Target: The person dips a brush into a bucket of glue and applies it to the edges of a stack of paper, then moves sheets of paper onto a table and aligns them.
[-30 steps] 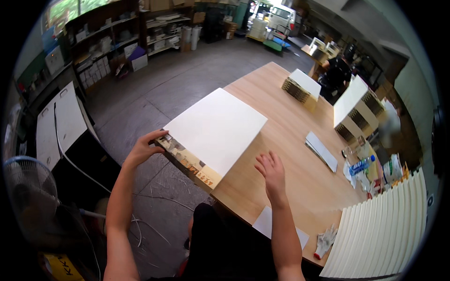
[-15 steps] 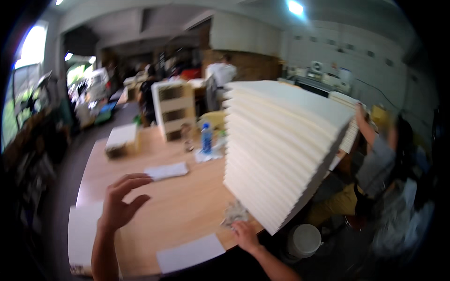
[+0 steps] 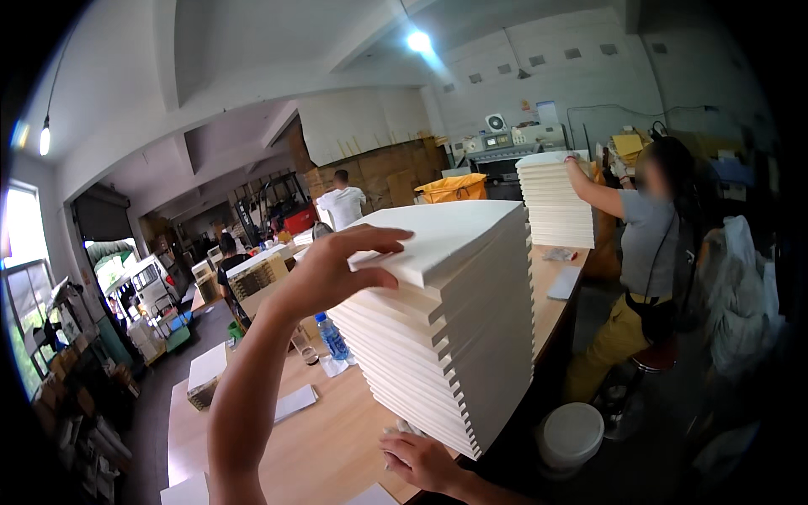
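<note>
A tall stack of thick white paper blocks point(image 3: 492, 337) stands on the wooden table point(image 3: 353, 429), with a white top sheet point(image 3: 454, 227) whose near corner bends down a little. My left hand point(image 3: 332, 265) is raised at the stack's upper left corner, its fingers curved and apart from the thumb, holding nothing. Low by the foot of the stack, my right hand point(image 3: 421, 461) is closed round a crumpled pale rag point(image 3: 407, 427), mostly hidden under the fingers.
A blue-labelled water bottle point(image 3: 332, 337), a glass point(image 3: 307, 349) and white sheets point(image 3: 295, 402) lie left of the stack. A co-worker point(image 3: 652, 227) handles another stack point(image 3: 555, 202) at the right. A white bucket point(image 3: 572, 433) stands on the floor beside the table.
My view has tilted up, showing more of the room. My left hand has moved up and right to the stack's top corner. My right hand stays low by the stack with the rag.
</note>
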### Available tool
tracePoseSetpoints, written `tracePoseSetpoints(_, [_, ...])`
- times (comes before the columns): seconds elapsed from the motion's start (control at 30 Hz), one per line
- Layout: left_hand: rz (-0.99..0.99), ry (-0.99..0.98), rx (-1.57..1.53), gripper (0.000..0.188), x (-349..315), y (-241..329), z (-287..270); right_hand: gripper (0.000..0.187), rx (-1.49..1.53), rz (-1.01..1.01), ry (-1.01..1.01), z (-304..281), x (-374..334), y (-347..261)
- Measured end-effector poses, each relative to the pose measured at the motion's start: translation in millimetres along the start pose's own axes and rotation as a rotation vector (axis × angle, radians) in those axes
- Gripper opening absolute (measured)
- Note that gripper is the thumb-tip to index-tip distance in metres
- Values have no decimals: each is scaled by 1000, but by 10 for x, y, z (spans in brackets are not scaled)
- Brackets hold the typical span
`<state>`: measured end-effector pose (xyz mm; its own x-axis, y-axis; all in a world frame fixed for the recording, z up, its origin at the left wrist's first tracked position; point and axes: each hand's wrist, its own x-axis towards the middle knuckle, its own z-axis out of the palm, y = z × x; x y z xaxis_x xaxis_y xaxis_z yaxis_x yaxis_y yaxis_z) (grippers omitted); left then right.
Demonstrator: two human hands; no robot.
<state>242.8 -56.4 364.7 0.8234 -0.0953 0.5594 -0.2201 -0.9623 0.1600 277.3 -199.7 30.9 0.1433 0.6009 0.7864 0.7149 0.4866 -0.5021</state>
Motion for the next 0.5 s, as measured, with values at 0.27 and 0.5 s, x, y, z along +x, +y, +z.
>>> tracePoseSetpoints(0.27, [-148,574,-68,25,-190,-403,-55,17,346,-142,46,-718,526,-748])
tracePoseSetpoints(0.5, [-220,525,-736,37,-1593,-824,-798,72,1550,355,-126,-1247,987,-856])
